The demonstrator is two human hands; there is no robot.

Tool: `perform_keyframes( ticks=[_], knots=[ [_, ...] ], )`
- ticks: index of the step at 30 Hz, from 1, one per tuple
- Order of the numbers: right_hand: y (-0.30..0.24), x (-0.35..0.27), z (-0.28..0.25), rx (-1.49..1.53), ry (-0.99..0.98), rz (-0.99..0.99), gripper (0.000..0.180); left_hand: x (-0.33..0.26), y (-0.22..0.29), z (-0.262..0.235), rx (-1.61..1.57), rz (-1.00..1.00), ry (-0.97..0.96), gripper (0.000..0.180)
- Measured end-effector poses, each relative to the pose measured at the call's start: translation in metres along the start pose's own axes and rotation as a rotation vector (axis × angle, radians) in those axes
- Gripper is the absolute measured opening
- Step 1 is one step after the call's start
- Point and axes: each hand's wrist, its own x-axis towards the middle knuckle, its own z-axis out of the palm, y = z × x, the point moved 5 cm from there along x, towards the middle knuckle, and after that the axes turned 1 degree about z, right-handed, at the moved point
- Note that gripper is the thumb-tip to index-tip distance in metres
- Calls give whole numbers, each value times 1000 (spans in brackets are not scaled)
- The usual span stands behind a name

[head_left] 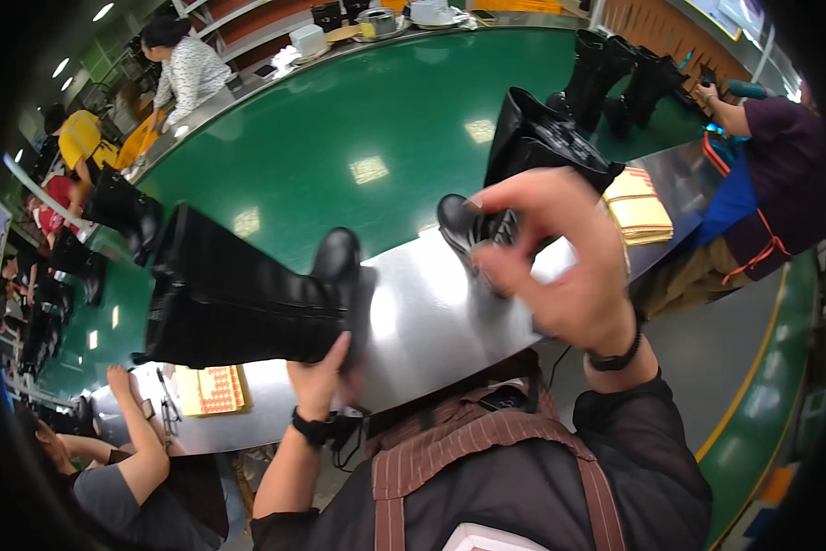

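Note:
A tall black boot (238,294) lies on its side to the left, its shaft toward the far left and its toe pointing away. My left hand (319,375) is closed around its heel end, the fingers partly hidden by the boot. My right hand (569,248) is raised in front of a second black boot (523,147), which has laces or straps at its front. Thumb and index finger curve toward each other with a gap between the tips; they are slightly blurred. Whether this hand touches the boot behind it is hard to see.
A steel ledge (404,317) runs along the green conveyor belt (294,138). Yellow printed paper stacks lie left (213,389) and right (637,207). More black boots stand far right (597,78) and left (124,207). Co-workers sit close on both sides.

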Motion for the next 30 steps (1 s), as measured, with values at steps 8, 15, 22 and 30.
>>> perform_keyframes(
  ticks=[8, 15, 22, 30],
  knots=[
    [18, 1, -72, -645, 29, -54, 49, 9, -7, -21, 149, -52, -73, 37],
    [24, 1, -63, -479, 94, -86, 27, -23, 92, -15, 1188, -105, -386, 32],
    [27, -14, -59, -346, 166, -54, 20, 13, 161, 113, 156, 432, -508, 39],
    [29, -29, -78, -178, 33, -136, 20, 50, 161, 193, 206, 434, -326, 26]
  ],
)
